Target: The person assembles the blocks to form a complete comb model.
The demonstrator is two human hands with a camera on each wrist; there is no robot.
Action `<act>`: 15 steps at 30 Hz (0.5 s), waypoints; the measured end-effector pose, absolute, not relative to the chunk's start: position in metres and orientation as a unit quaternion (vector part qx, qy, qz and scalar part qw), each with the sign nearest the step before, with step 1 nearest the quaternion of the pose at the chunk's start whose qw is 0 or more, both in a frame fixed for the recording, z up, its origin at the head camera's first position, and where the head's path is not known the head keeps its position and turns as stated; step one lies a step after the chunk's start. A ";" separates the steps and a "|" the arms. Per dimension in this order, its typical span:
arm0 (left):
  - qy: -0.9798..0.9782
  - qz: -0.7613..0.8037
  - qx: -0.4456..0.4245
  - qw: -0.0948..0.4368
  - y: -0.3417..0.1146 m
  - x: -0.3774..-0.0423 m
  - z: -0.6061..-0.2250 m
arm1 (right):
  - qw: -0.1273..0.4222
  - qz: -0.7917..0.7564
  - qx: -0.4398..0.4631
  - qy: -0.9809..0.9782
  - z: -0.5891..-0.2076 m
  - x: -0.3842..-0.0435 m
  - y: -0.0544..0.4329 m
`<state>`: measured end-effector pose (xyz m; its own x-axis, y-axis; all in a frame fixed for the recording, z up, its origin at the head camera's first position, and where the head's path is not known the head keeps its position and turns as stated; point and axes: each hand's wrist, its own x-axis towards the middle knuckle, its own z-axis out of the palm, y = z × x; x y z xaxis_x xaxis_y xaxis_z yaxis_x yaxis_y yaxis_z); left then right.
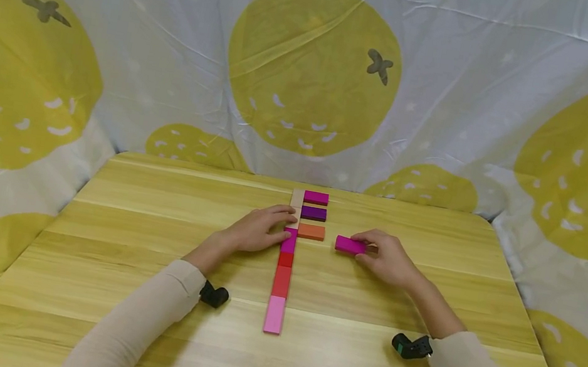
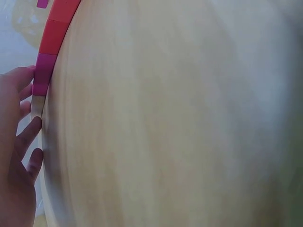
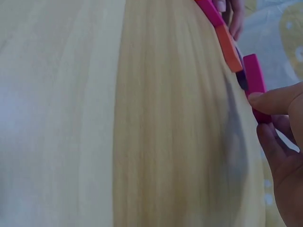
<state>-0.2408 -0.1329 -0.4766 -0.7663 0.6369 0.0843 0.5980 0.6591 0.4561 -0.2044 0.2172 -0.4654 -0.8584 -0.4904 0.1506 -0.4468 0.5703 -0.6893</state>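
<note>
Between the thumb and fingers of my right hand (image 1: 388, 259) is a bright magenta block (image 1: 349, 244), pinched near its right end. Its free end points left, just right of an orange block (image 1: 312, 232). My left hand (image 1: 258, 229) rests at a line of flat blocks, its thumb at the left edge of a magenta block (image 1: 289, 241) and fingertips over a plain wood block (image 1: 295, 219). Toward me the line continues with a red block (image 1: 285, 259), a coral block (image 1: 282, 281) and a pink block (image 1: 274, 315).
Another plain wood block (image 1: 297, 198) forms the line's far end. Jutting right from the line, beyond the orange one, are a purple block (image 1: 314, 213) and a magenta block (image 1: 316, 198). A cloth (image 1: 443, 104) with yellow fruit prints hangs around the wooden table (image 1: 125, 203).
</note>
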 end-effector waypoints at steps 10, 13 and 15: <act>0.910 0.239 0.337 0.044 -0.133 -0.241 -0.477 | 0.047 -0.370 -0.294 0.880 -0.469 -0.203 0.190; 0.909 0.241 0.338 0.045 -0.132 -0.241 -0.476 | 0.050 -0.366 -0.304 0.878 -0.472 -0.203 0.182; 0.909 0.239 0.337 0.042 -0.133 -0.241 -0.476 | 0.053 -0.363 -0.312 0.877 -0.473 -0.203 0.175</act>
